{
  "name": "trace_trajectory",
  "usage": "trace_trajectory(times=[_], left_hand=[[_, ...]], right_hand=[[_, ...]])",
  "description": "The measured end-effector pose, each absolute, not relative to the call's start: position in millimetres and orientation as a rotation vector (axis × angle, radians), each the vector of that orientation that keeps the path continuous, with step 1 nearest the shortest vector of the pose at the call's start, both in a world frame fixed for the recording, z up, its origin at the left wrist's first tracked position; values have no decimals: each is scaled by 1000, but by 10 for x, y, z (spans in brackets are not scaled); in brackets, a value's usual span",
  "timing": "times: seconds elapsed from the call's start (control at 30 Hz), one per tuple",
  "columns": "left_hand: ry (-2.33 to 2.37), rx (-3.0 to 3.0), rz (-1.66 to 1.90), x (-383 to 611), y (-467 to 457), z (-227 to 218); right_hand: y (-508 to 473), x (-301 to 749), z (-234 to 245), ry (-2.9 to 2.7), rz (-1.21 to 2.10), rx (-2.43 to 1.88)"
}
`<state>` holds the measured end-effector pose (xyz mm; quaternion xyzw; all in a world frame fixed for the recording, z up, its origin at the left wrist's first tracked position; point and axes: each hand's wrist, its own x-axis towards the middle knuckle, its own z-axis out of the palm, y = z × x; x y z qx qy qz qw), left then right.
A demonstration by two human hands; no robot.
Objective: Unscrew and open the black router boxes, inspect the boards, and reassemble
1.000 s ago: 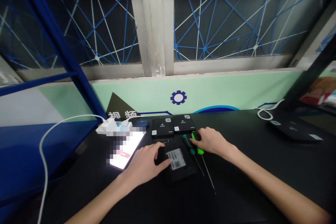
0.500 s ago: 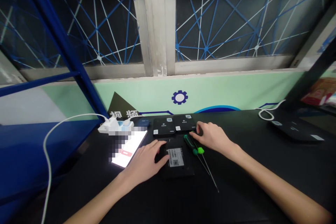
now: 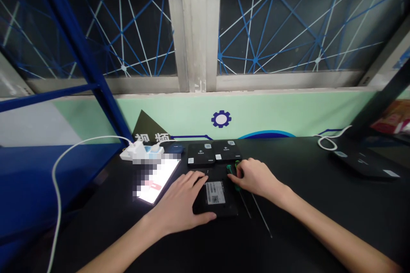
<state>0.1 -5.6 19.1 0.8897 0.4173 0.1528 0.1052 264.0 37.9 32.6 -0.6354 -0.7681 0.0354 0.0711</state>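
Note:
A flat black box (image 3: 229, 208) with a white printed label lies on the black table. My left hand (image 3: 179, 202) is spread over its left side, fingertips near the far end and thumb stretched along the near edge. Beside the box's right side lie two screwdrivers. The fingers of my right hand (image 3: 256, 177) are curled over their handles. A dark green screwdriver (image 3: 229, 168) shows part of its handle next to the thumb. The light green screwdriver (image 3: 262, 217) has its handle mostly hidden under the fingers, and its long shaft points toward me.
Two more black boxes (image 3: 200, 153) stand side by side behind the labelled one. To the left are a lit phone (image 3: 160, 181) and a white power strip (image 3: 128, 154) with plugs and a cable. Another black device (image 3: 365, 164) and a white cable (image 3: 326, 141) lie at the right.
My left hand has spread wider, its thumb moving to the box's near edge. My right hand has come nearer and closed over the screwdriver handles, and the screwdrivers have shifted slightly.

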Motion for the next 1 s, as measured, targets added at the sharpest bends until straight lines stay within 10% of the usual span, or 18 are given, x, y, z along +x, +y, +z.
trace_trajectory(times=[1.0], left_hand=[[1222,2629,414,0,-57,202]], right_hand=[[575,2697,220,-1471,1403,-1167]])
